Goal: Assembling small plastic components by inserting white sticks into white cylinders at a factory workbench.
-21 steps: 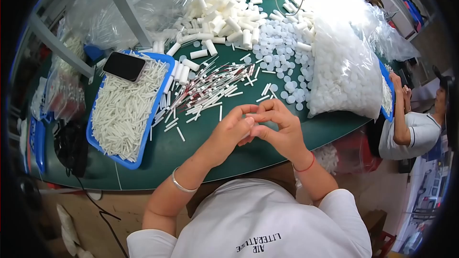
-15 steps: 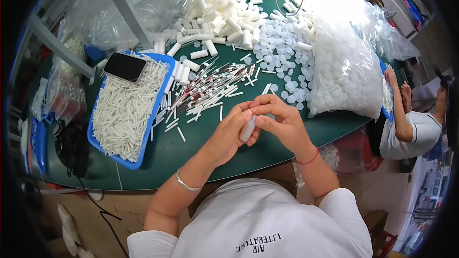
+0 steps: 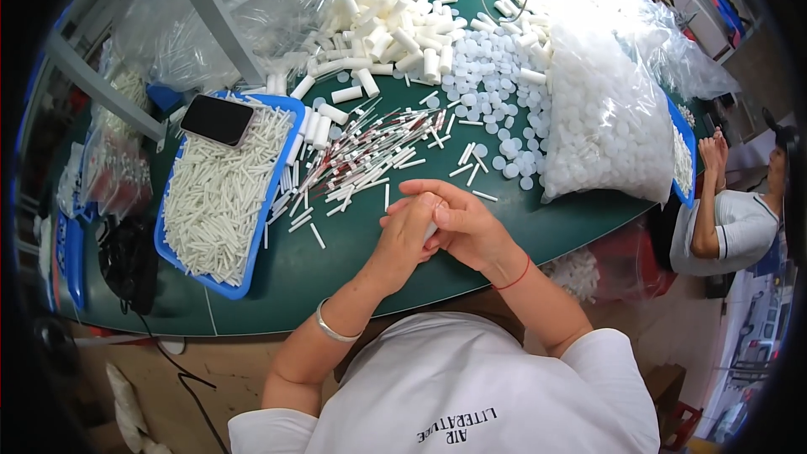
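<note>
My left hand [image 3: 409, 235] is closed around a white plastic cylinder [image 3: 430, 231], held low over the near edge of the green table. Wrapped over the same cylinder from the other side is my right hand [image 3: 471, 231], its fingers reaching past the left hand's knuckles. Only a small part of the cylinder shows between the hands. Just beyond them lies a loose pile of thin white tubes with red-and-silver stems [image 3: 370, 151]. A few short white sticks [image 3: 485, 196] lie beside my right hand.
A blue tray [image 3: 244, 286] of white sticks, with a phone [image 3: 217, 120] on it, stands left. Thick white tubes [image 3: 403, 38] and translucent round caps [image 3: 508, 151] are heaped behind. A full plastic bag [image 3: 609, 134] sits right. A co-worker [image 3: 727, 219] works at far right.
My hands have come together and closed over the cylinder, which was plainer to see between the fingertips before. Short sticks show where my right hand was. The co-worker's hands have drawn back from the tray.
</note>
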{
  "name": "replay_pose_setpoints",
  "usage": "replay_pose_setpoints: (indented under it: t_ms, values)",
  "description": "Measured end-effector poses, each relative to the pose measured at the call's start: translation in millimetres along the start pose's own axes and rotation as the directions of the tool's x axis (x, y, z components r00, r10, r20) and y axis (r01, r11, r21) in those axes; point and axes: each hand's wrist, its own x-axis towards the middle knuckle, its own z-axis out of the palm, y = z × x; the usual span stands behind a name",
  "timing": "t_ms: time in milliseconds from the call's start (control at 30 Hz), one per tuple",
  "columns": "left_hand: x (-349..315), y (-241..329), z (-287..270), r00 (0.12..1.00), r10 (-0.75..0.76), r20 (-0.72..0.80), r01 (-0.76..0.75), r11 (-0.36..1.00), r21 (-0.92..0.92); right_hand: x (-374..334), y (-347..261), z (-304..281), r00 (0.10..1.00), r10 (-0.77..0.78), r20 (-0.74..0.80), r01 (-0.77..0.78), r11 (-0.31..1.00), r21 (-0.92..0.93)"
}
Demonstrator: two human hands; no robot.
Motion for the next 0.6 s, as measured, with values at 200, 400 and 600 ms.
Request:
replay_pose_setpoints:
  t_ms: [200, 400, 600]
  values:
    - [3, -3, -1, 0.997, -0.081, -0.020, 0.078, 0.991, -0.105, -1, -6, 2, 0.999, -0.030, 0.014, 0.030, 1.000, -0.006]
    - [4, -12, -9, 0.983, -0.145, 0.111, 0.171, 0.946, -0.274, -3, 2, -4, 0.999, 0.025, 0.033, -0.032, 0.975, 0.220]
    - [2, -9, 0, 0.967, -0.220, 0.125, 0.250, 0.911, -0.327, -12, 2, -8, 1.000, 0.004, -0.020, -0.002, 0.995, 0.100]
